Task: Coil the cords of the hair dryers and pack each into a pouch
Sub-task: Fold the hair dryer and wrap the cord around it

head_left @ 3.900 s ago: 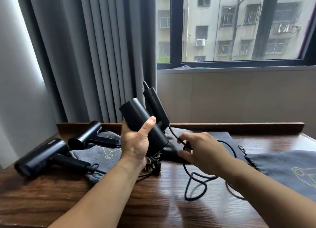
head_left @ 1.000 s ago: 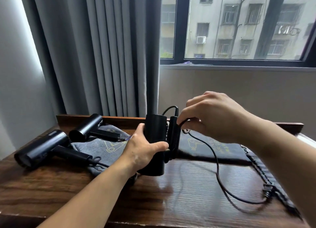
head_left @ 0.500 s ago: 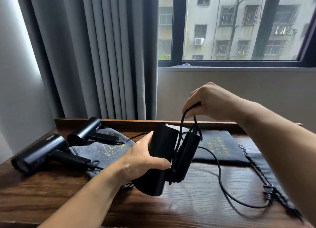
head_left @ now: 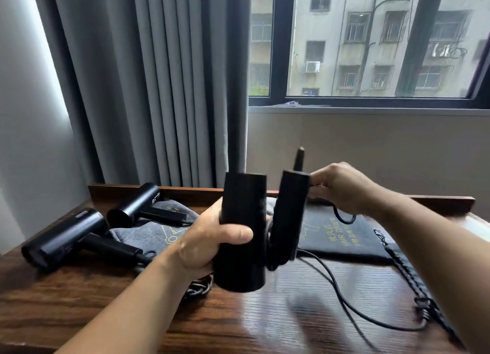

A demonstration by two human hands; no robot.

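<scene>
1. The left hand (head_left: 212,245) gripped the barrel of the hair dryer (head_left: 244,221). It held the dryer upright just above the table (head_left: 79,308) at mid-view, with the folded handle at 3 o'clock of the barrel.
2. The right hand (head_left: 342,189) pinched the cord (head_left: 326,272) beside the handle's top with curled fingers. A small loop hung beneath the hand.
3. Much of the cord lay slack on the table toward 5 o'clock. Wound without tension, its turns would probably slide off the handle.
4. The trailing end could also catch on the drawstring (head_left: 405,268) at 4 o'clock and drag the dark pouch (head_left: 342,237).
5. That pouch lay flat at 3 o'clock, just behind the dryer. I could not tell whether its mouth was open.
6. At 9 o'clock the nearer dryer (head_left: 63,237) and the farther dryer (head_left: 135,202) rested partly on a grey pouch (head_left: 151,234). They would need lifting off before it could be used.
7. A curtain (head_left: 159,88) hung at 11 o'clock.
</scene>
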